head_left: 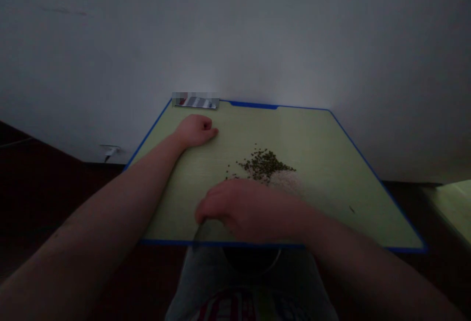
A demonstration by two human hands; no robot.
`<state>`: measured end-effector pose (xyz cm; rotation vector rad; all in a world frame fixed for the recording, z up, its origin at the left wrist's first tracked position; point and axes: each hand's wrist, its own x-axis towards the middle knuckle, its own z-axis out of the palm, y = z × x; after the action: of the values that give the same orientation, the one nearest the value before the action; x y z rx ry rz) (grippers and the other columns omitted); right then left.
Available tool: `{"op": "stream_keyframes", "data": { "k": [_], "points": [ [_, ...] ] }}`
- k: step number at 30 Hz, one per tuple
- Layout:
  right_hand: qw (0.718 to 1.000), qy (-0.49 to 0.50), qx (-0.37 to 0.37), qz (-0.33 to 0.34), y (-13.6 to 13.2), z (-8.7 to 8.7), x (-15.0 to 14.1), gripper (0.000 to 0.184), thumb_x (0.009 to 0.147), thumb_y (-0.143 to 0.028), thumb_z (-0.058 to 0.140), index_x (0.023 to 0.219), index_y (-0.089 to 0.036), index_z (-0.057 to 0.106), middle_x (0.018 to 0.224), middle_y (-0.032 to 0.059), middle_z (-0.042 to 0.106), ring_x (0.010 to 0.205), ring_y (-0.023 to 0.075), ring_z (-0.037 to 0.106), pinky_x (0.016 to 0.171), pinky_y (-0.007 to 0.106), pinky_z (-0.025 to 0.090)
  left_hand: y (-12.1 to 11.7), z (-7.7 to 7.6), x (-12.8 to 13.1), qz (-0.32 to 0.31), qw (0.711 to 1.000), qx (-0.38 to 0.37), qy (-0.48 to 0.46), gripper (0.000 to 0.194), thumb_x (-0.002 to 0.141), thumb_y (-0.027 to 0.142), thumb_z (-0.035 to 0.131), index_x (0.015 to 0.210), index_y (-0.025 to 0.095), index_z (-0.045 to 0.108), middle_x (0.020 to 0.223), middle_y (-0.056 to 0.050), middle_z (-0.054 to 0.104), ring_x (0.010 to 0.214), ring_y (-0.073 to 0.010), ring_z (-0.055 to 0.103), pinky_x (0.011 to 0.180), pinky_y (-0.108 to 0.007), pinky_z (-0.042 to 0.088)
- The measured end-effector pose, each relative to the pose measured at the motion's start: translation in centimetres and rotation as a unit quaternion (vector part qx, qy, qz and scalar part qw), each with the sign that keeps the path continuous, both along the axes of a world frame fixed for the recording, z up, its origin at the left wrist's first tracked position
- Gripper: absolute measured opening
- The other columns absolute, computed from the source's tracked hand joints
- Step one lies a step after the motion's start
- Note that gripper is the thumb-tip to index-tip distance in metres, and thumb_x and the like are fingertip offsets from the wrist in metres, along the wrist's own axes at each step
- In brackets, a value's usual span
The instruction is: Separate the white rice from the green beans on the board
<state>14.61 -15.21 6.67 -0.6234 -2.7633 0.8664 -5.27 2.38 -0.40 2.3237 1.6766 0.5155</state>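
Observation:
Resting on the pale table [305, 137] at its left side, my left hand [195, 130] is curled into a loose fist; nothing shows in it. My right hand [243, 208] is low over the near edge, its fingers curled and slightly blurred. Below its fingertips is a greyish, thin-looking patch [208, 231]; I cannot tell whether it is an object or a shadow. Just beyond this hand lies a scattered heap of small dark green beans [270, 161]. A pale pile of fine grains [285, 181] adjoins the beans, partly hidden by the hand.
A dark round container [252, 260] shows under the near edge, between my legs. A flat, partly pixelated object [196, 101] lies at the far left corner. A small dark sliver [352, 209] is on the right. A white wall [257, 31] stands behind the table.

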Motion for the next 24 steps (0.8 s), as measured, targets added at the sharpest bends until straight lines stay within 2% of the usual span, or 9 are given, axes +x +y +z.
{"op": "stream_keyframes", "data": {
  "k": [2, 5, 8, 13, 18, 24],
  "points": [
    [0.997, -0.053, 0.0, 0.064, 0.8, -0.2, -1.4, 0.032, 0.084, -0.007, 0.06, 0.105, -0.027, 0.073, 0.1, -0.003, 0.077, 0.087, 0.0169, 0.069, 0.073, 0.026, 0.049, 0.0, 0.0, -0.1, -0.004, 1.0, 0.0, -0.004, 0.033, 0.073, 0.045, 0.059, 0.054, 0.022, 0.044, 0.051, 0.0, 0.043, 0.056, -0.0145, 0.037, 0.057, -0.032, 0.024],
    [0.99, -0.112, 0.013, 0.085, 1.4, -0.6, -2.3, 0.034, 0.086, -0.007, 0.061, 0.109, -0.028, 0.075, 0.102, -0.0024, 0.078, 0.083, 0.0167, 0.069, 0.065, 0.026, 0.046, 0.1, -0.1, -0.2, -0.005, 1.0, -0.002, -0.003, 0.033, 0.073, 0.045, 0.06, 0.054, 0.022, 0.045, 0.052, 0.0, 0.044, 0.057, -0.0152, 0.038, 0.058, -0.033, 0.025],
    [0.99, -0.128, 0.001, 0.063, 1.3, -0.7, -1.4, 0.034, 0.088, -0.006, 0.06, 0.11, -0.027, 0.076, 0.099, -0.0012, 0.079, 0.081, 0.0161, 0.07, 0.065, 0.026, 0.047, 0.2, -0.2, -0.2, -0.004, 1.0, 0.001, 0.007, 0.033, 0.074, 0.046, 0.059, 0.055, 0.022, 0.045, 0.053, 0.0, 0.044, 0.056, -0.0153, 0.038, 0.057, -0.033, 0.026],
    [0.992, -0.122, 0.004, 0.024, 0.4, -0.7, 1.7, 0.032, 0.086, -0.007, 0.063, 0.107, -0.028, 0.077, 0.093, 0.0, 0.079, 0.083, 0.0186, 0.072, 0.071, 0.027, 0.051, 0.2, -0.2, -0.2, -0.007, 1.0, 0.006, 0.014, 0.032, 0.075, 0.046, 0.058, 0.056, 0.022, 0.048, 0.053, 0.0, 0.044, 0.055, -0.0149, 0.039, 0.057, -0.033, 0.028],
    [0.994, -0.096, -0.025, -0.036, -0.8, -0.8, 4.3, 0.034, 0.088, -0.004, 0.058, 0.107, -0.026, 0.077, 0.097, 0.0003, 0.079, 0.09, 0.0181, 0.073, 0.08, 0.027, 0.053, 0.1, -0.1, -0.1, -0.003, 1.0, 0.001, 0.015, 0.031, 0.074, 0.047, 0.058, 0.057, 0.022, 0.05, 0.053, 0.0, 0.044, 0.057, -0.0158, 0.039, 0.058, -0.033, 0.029],
    [0.991, -0.055, -0.031, -0.121, -2.8, -2.1, 7.1, 0.031, 0.09, -0.005, 0.057, 0.109, -0.02, 0.075, 0.098, 0.0041, 0.078, 0.09, 0.0189, 0.073, 0.08, 0.028, 0.053, -0.2, 0.3, 0.1, 0.004, 1.0, -0.002, 0.006, 0.035, 0.073, 0.045, 0.06, 0.053, 0.022, 0.044, 0.051, 0.0, 0.042, 0.054, -0.0141, 0.037, 0.056, -0.032, 0.026]
  ]
}}
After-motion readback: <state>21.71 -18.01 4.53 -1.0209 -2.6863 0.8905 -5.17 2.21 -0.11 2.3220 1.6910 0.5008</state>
